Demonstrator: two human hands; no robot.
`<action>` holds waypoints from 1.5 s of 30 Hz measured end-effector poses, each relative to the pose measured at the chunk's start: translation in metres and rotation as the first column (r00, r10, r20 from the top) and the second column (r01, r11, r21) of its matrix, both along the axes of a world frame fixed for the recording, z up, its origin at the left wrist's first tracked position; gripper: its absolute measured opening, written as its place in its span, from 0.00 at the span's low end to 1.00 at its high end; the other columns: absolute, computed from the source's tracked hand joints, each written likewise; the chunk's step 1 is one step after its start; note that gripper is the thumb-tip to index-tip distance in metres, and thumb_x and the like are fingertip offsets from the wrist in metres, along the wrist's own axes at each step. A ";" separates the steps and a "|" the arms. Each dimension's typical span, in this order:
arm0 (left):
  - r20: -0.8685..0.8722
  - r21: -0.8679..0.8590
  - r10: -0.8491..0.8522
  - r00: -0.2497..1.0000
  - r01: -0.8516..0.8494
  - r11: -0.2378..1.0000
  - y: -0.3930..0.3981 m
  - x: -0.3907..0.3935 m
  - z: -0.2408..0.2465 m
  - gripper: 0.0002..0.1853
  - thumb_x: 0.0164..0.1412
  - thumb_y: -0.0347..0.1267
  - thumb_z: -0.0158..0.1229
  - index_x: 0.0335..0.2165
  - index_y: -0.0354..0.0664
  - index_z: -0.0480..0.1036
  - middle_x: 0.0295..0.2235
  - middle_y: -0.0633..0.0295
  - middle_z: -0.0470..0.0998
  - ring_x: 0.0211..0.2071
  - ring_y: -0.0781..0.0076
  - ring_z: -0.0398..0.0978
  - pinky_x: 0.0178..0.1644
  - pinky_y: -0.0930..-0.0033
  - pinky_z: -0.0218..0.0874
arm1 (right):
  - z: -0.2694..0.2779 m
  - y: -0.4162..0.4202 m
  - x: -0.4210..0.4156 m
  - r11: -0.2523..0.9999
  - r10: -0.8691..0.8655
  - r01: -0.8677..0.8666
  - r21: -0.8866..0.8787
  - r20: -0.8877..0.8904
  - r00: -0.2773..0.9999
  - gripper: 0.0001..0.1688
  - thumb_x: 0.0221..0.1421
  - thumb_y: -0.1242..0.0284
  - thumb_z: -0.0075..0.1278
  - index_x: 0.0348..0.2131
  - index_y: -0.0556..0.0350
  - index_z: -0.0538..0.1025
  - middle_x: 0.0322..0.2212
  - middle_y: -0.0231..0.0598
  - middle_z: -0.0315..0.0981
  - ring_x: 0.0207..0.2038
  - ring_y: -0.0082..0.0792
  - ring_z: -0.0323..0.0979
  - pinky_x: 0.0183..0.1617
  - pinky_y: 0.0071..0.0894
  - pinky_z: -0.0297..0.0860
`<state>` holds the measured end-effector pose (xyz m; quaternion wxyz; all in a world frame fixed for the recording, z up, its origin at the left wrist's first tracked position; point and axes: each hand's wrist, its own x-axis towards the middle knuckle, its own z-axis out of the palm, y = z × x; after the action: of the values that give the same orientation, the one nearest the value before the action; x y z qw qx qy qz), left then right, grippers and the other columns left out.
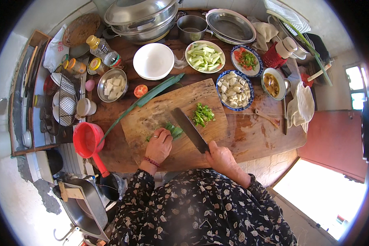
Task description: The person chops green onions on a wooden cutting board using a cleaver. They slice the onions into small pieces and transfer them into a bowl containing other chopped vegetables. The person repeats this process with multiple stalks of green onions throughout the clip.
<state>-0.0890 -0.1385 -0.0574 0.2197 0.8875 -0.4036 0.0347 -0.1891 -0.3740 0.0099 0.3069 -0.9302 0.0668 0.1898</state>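
My left hand point(159, 145), fingers curled, presses on a bunch of cut green leaves point(174, 130) on the wooden cutting board point(160, 107). In my right hand point(220, 156) is the handle of a cleaver point(189, 130); its dark blade points up and left, just right of the leaves. A small heap of chopped green pieces point(203, 115) lies on the board beyond the blade. Long green leek leaves point(153, 92) stretch across the board's upper left edge and down towards a red plastic dipper point(88, 140). Half a tomato point(140, 91) sits behind the leaves.
Beyond the board stand a steel bowl of white cubes point(112, 85), stacked white bowls point(153, 61), a plate of cut green vegetable point(205, 57), a plate of pale chunks point(235, 90) and a bowl of brown liquid point(273, 83). A wooden-handled spatula point(267, 118) lies right. A sink point(83, 206) is lower left.
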 end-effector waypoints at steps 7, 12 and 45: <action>-0.037 0.034 -0.015 0.999 0.016 0.999 0.002 -0.002 0.000 0.14 0.46 0.31 0.65 0.30 0.38 0.69 0.39 0.59 0.66 0.47 0.59 0.66 0.45 0.64 0.66 | 0.000 0.012 0.008 0.985 0.123 -0.111 -0.131 0.089 0.988 0.11 0.49 0.71 0.48 0.30 0.58 0.64 0.16 0.49 0.72 0.22 0.52 0.74 0.25 0.47 0.70; 0.053 0.073 0.038 0.998 -0.042 0.996 0.004 -0.005 -0.015 0.14 0.47 0.32 0.65 0.31 0.39 0.70 0.39 0.59 0.66 0.45 0.60 0.66 0.45 0.65 0.66 | 0.010 0.025 0.027 0.963 0.221 -0.199 -0.182 0.112 0.969 0.08 0.51 0.74 0.47 0.28 0.57 0.63 0.13 0.49 0.69 0.19 0.51 0.73 0.22 0.48 0.69; -0.069 -0.121 0.242 0.968 -0.249 0.961 0.003 -0.018 -0.022 0.08 0.46 0.32 0.64 0.23 0.45 0.70 0.32 0.69 0.70 0.35 0.68 0.69 0.51 0.53 0.57 | -0.009 0.072 0.111 0.721 0.580 -0.533 -0.443 -0.036 0.814 0.07 0.49 0.75 0.47 0.29 0.59 0.66 0.19 0.46 0.75 0.23 0.44 0.78 0.22 0.38 0.72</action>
<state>-0.1070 -0.1354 -0.0792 0.2812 0.9152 -0.2815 0.0639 -0.0779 -0.3016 0.0004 0.0241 -0.9596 -0.1918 0.2043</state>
